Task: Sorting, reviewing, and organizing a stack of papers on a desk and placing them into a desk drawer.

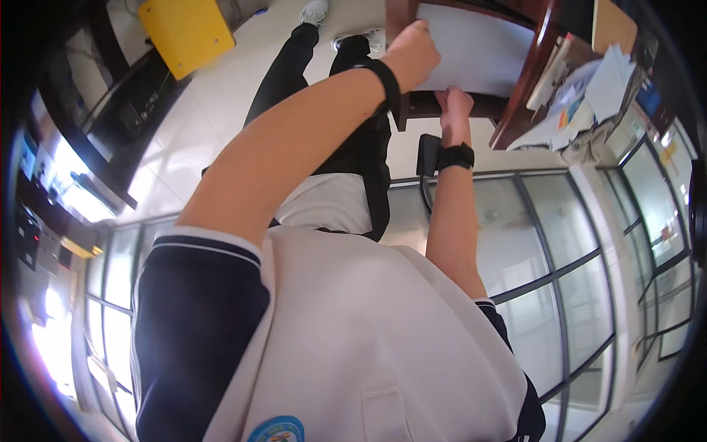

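A dark red-brown wooden frame [401, 81] with a flat white panel [475, 51] inside it, perhaps a drawer, lies at the upper right of centre. My left hand [416, 55] is closed at the frame's left side, over the edge of the white panel; its fingers curl, and what they hold, if anything, is hidden. On the frame's near rail [423, 105] my right hand [454, 107] is closed, with the fingers bent over the wood. A black band circles each wrist. A small black box [428, 155] with a cable hangs beside the right wrist.
Papers and books [582, 96] are piled on the right, next to a dark wooden upright [523, 74]. A yellow board [185, 33] stands at the upper left. Below my legs [294, 70] is a pale tiled floor [195, 121]. Glass panes with dark frames [549, 272] stand to the right.
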`<state>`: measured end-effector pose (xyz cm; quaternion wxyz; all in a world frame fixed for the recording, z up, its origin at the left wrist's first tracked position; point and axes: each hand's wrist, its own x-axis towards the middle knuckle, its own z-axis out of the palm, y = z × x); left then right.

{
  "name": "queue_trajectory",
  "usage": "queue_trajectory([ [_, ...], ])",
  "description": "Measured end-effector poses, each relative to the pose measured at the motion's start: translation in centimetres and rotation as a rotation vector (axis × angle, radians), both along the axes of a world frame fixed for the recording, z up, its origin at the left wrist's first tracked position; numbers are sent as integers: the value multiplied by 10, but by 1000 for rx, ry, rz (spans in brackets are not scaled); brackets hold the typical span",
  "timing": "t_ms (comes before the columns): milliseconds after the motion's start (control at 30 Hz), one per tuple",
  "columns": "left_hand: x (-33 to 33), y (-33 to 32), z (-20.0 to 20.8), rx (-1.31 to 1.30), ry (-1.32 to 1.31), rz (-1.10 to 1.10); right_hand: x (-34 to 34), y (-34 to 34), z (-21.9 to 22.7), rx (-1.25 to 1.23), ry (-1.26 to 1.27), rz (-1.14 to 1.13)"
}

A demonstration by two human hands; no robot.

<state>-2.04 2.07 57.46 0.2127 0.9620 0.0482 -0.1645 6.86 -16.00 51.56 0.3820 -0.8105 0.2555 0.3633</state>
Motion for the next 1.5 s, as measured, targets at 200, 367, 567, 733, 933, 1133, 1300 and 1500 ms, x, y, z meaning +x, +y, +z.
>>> queue_trajectory([
  [200,-12,7,6,-4,-42,16,-2,8,17,16,48,41],
  [367,4,8,34,-581,-75,368,8,-6,14,-227,-30,454],
  [567,-3,73,88,-732,195,364,-36,41,78,-135,-295,890],
  [733,2,111,104,-885,223,476,-35,34,84,-125,-362,901],
  [933,9,124,148,-1255,-10,683,-31,2,87,286,-119,433],
  [1133,22,104,134,-1544,-22,813,-54,-14,66,266,-269,402],
  [1300,43,78,125,-1408,199,771,-40,1,92,427,-136,211],
  [1500,78,80,139,-1311,411,728,23,18,187,1204,64,-701],
])
